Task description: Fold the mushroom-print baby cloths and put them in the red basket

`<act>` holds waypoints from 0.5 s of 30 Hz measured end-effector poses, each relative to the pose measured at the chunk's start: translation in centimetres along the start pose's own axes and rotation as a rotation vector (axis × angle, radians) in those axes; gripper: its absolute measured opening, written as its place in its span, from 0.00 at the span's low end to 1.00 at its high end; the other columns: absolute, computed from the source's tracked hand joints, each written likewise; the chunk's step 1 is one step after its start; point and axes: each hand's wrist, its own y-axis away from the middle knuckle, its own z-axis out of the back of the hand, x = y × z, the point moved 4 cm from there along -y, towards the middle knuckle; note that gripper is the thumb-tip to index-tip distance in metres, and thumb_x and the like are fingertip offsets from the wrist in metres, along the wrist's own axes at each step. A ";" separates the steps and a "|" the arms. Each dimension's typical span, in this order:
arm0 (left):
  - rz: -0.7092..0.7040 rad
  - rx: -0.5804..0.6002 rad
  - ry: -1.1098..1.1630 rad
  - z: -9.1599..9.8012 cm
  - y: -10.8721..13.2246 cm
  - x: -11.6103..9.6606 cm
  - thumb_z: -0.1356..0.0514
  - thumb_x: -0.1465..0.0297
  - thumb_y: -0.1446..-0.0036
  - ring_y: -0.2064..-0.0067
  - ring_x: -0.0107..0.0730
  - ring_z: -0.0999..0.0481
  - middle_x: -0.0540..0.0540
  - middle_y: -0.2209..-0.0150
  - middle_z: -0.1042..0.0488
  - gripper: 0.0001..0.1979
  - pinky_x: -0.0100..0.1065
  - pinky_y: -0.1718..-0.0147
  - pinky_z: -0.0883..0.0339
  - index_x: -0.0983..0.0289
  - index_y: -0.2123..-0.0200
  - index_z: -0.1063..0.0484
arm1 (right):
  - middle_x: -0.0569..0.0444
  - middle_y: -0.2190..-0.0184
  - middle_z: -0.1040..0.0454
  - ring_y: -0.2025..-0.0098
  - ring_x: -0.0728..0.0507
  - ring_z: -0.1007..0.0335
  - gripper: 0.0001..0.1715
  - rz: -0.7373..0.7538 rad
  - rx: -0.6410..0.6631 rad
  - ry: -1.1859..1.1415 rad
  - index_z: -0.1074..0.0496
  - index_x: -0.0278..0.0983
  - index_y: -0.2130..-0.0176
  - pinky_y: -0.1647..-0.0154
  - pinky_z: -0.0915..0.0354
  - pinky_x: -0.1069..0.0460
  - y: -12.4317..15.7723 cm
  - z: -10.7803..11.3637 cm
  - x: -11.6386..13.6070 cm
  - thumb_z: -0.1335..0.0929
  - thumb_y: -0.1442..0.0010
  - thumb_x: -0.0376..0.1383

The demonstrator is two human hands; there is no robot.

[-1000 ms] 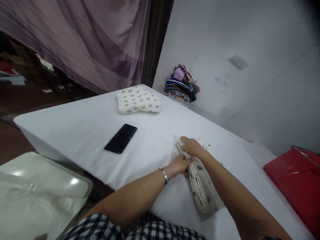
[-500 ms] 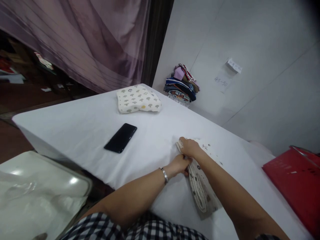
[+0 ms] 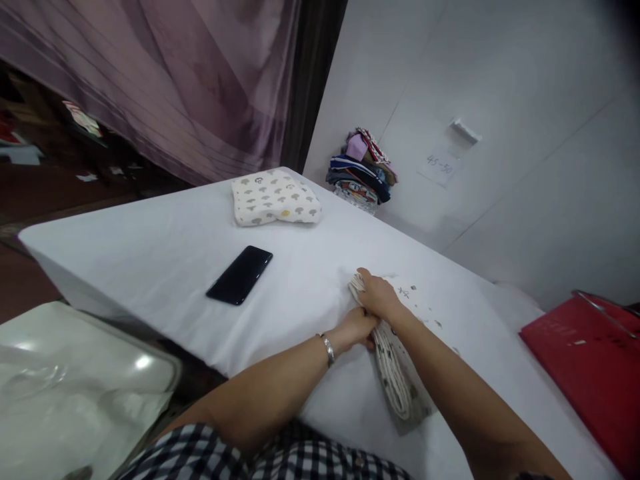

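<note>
A folded white cloth with a small grey print lies on the white-covered table, its layered edge facing me. My left hand, with a silver bracelet at the wrist, is closed on the near edge of this cloth. Just beyond it my right hand grips the far left corner, fingers wrapped over the layers. The two hands touch or nearly touch. Part of the cloth is hidden beneath my right forearm.
A second folded cloth with grey mushroom prints lies at the far corner. A black phone rests left of my hands. Stacked clothes stand by the wall, a red basket at the right, and a pale glossy seat at lower left.
Both hands keep their hold on the folded cloth and have shifted very slightly left with it. The whole view has also drifted a little.
</note>
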 end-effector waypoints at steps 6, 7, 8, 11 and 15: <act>0.025 -0.012 0.033 0.1 -0.1 0.1 0.44 0.73 0.48 0.78 0.29 0.30 0.53 0.77 0.31 0.05 0.31 0.80 0.30 0.69 0.67 0.35 | 0.46 0.61 0.25 0.60 0.40 0.29 0.34 -0.008 -0.005 -0.170 0.44 0.36 0.41 0.62 0.40 0.50 0.1 -0.4 -0.4 0.36 0.47 0.35; 0.026 -0.006 0.039 0.1 -0.1 0.1 0.44 0.73 0.48 0.78 0.30 0.29 0.53 0.77 0.30 0.05 0.31 0.80 0.31 0.68 0.66 0.35 | 0.47 0.62 0.24 0.62 0.41 0.29 0.34 -0.015 -0.014 -0.262 0.43 0.35 0.41 0.62 0.39 0.50 0.1 -0.5 -0.9 0.35 0.46 0.37; 0.029 -0.001 0.042 0.0 -0.1 0.2 0.44 0.72 0.47 0.78 0.30 0.29 0.53 0.77 0.30 0.05 0.31 0.81 0.31 0.68 0.66 0.35 | 0.48 0.64 0.24 0.64 0.42 0.29 0.32 -0.026 -0.028 -0.367 0.41 0.35 0.42 0.63 0.39 0.51 0.2 -0.6 -1.6 0.35 0.46 0.39; 0.042 -0.006 0.042 0.1 -0.1 0.2 0.45 0.73 0.48 0.77 0.32 0.28 0.53 0.78 0.30 0.05 0.32 0.81 0.31 0.68 0.67 0.36 | 0.52 0.68 0.24 0.67 0.45 0.29 0.22 -0.065 -0.112 -0.640 0.31 0.35 0.51 0.64 0.37 0.51 0.4 -1.7 -3.4 0.39 0.43 0.40; 0.051 -0.013 0.075 0.1 0.0 0.2 0.44 0.74 0.50 0.78 0.31 0.29 0.51 0.80 0.31 0.04 0.31 0.81 0.32 0.67 0.68 0.35 | 0.51 0.61 0.24 0.58 0.45 0.30 0.17 0.005 -0.256 -0.722 0.25 0.37 0.60 0.53 0.37 0.50 0.8 -3.3 -4.1 0.40 0.43 0.36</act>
